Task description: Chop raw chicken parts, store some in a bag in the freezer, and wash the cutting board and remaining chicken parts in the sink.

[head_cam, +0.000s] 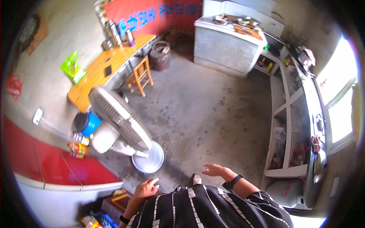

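My left hand (146, 188) is low in front of my striped shirt (196, 208), its fingers loosely bent and apart with nothing in them. Nearest to it is the round pale base (155, 161) of a white pedestal fan (121, 119). The fan's caged head leans across the left side of the view. Out ahead of my body, my right hand (213, 170) hangs over the concrete floor (205, 128), empty, with the fingers spread a little. A dark band is on that wrist. One shoe (196, 179) shows between the hands.
A wooden table (97, 82) with a green bag (72, 68), flasks and a small wooden chair (141, 75) stands at left. Ahead are a bucket (160, 55) and a tiled stove block (225, 45). Shelving (288, 107) and a gas cylinder (282, 192) line the right; a red-topped chest freezer (62, 159) stands left.
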`<state>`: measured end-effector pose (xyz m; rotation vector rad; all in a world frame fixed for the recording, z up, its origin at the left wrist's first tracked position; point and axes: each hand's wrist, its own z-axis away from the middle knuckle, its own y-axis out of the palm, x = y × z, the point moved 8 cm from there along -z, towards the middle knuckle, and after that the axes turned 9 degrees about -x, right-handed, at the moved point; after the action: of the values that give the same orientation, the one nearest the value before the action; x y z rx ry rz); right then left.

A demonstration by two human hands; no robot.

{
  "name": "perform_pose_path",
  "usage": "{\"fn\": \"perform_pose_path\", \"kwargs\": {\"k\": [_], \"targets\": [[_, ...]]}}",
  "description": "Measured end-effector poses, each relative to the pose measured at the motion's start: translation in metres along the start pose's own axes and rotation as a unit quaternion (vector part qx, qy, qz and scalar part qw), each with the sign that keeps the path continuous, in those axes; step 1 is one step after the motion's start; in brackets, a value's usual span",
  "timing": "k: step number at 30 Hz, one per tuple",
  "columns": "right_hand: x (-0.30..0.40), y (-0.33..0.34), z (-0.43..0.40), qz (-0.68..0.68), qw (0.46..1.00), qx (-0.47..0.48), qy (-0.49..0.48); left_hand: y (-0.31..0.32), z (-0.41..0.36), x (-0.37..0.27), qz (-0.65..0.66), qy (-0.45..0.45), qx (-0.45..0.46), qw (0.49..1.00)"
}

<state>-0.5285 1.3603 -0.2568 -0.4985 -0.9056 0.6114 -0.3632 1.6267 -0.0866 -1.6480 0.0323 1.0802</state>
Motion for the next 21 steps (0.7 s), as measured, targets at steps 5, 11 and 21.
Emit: {"fn": "perform_pose_path", "kwargs": {"k": [5,11,21], "targets": [[-0.055,-0.082,0.035,-0.080,0.992,-0.090,0.031,0.033,-0.091,-0.069,-0.021,0.094,0.026,0.995],[-0.108,-0.168,0.036,-0.191,0.956,-0.217,0.059,0.073,-0.174,-0.108,-0.028,0.151,0.059,0.986],[-0.244,-0.236,0.091,-0.457,0.789,-0.326,0.250,0.172,-0.339,-0.083,0.068,0.058,0.090,0.992]]}}
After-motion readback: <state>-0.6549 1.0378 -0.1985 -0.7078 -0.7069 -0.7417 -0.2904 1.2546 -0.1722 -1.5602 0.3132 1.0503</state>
